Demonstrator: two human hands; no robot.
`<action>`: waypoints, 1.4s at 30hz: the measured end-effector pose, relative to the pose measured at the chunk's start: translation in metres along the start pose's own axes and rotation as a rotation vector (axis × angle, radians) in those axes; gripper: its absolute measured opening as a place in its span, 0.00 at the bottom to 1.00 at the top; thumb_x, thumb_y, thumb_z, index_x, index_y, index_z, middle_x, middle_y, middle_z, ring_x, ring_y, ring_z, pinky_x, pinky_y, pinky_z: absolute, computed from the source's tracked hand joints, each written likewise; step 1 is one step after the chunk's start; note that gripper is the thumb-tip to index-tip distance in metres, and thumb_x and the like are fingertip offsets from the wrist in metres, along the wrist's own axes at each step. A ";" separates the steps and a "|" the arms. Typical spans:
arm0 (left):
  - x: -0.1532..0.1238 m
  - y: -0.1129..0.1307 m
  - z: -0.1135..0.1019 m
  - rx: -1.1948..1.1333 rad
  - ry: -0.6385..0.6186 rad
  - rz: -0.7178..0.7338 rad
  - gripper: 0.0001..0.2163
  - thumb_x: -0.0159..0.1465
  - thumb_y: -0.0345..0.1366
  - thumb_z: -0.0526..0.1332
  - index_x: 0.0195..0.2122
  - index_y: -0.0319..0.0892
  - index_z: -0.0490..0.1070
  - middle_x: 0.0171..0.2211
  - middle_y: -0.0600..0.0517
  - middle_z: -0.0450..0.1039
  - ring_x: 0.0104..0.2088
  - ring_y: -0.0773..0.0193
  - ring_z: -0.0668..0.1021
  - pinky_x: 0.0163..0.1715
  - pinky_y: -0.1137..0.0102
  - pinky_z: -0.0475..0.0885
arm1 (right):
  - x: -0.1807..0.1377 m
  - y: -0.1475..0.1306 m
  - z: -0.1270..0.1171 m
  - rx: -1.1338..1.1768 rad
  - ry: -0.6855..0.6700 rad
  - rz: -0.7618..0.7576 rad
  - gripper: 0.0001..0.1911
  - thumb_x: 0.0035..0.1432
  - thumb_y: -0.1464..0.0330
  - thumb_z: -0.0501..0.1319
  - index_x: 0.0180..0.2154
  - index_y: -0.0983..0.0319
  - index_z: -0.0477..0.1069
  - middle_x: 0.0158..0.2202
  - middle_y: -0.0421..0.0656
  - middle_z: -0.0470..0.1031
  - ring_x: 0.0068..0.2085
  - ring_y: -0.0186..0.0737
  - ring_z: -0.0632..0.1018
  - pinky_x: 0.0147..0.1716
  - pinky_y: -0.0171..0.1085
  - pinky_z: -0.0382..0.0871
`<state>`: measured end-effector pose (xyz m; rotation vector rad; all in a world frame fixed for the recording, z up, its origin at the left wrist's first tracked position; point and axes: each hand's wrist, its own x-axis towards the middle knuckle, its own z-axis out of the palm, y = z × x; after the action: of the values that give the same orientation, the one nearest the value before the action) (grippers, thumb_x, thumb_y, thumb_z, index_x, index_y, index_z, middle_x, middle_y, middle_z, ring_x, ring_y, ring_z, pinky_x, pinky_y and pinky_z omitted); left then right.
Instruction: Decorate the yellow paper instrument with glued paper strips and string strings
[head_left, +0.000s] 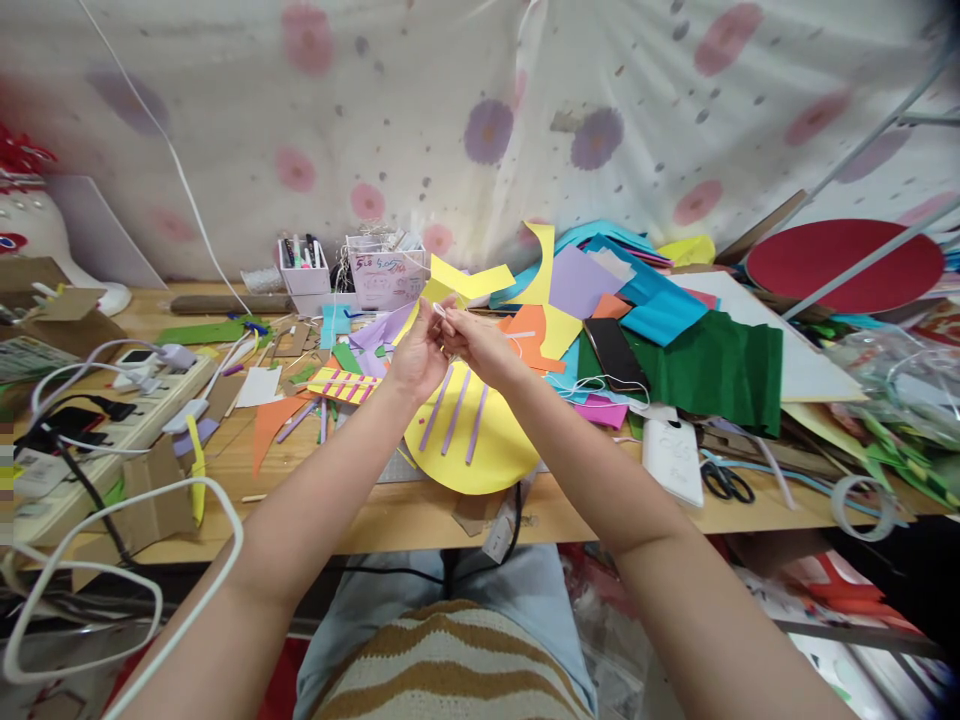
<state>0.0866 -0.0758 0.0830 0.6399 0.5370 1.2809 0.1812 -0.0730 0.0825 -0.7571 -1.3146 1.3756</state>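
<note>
My left hand [421,352] and my right hand [480,345] meet in front of me, raised over the table, fingertips pinched together. Between them is a small white piece [439,310], too small to tell its kind. Below lies a yellow round sheet [502,455] with several thin purple strips [451,415] across it. To its left is a yellow piece with pinkish-purple strips [345,385]. Yellow cut scraps [472,285] and an orange piece [529,335] lie just behind my hands.
Coloured sheets, including dark green [712,375] and blue [664,305], are heaped at right. Near them are a black phone [615,355], a white box-like object [673,460], scissors [726,482] and a tape roll [862,507]. A power strip [139,410] and looping cables stand left; pen boxes [304,275] behind.
</note>
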 end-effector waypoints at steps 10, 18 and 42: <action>-0.002 -0.009 -0.006 -0.046 -0.057 0.092 0.03 0.59 0.33 0.63 0.32 0.41 0.76 0.33 0.53 0.76 0.34 0.72 0.76 0.36 0.77 0.69 | -0.004 -0.004 0.004 -0.097 0.049 -0.037 0.20 0.53 0.56 0.59 0.20 0.60 0.54 0.20 0.36 0.51 0.23 0.31 0.56 0.22 0.33 0.53; 0.002 -0.007 -0.008 -0.040 -0.032 0.091 0.05 0.54 0.36 0.67 0.30 0.41 0.76 0.31 0.53 0.76 0.30 0.73 0.75 0.29 0.78 0.68 | -0.002 -0.001 0.003 -0.136 0.033 -0.067 0.19 0.55 0.60 0.57 0.20 0.60 0.54 0.20 0.36 0.51 0.23 0.31 0.55 0.23 0.34 0.51; 0.040 0.091 -0.003 -0.120 0.279 0.206 0.10 0.65 0.33 0.56 0.27 0.40 0.69 0.23 0.57 0.74 0.33 0.71 0.77 0.41 0.72 0.73 | -0.001 -0.020 -0.029 -0.098 -0.333 0.181 0.19 0.61 0.57 0.54 0.23 0.61 0.57 0.18 0.32 0.46 0.20 0.27 0.50 0.20 0.30 0.50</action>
<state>0.0293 -0.0221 0.1437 0.4256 0.6283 1.5977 0.2137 -0.0680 0.0952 -0.7492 -1.6126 1.6436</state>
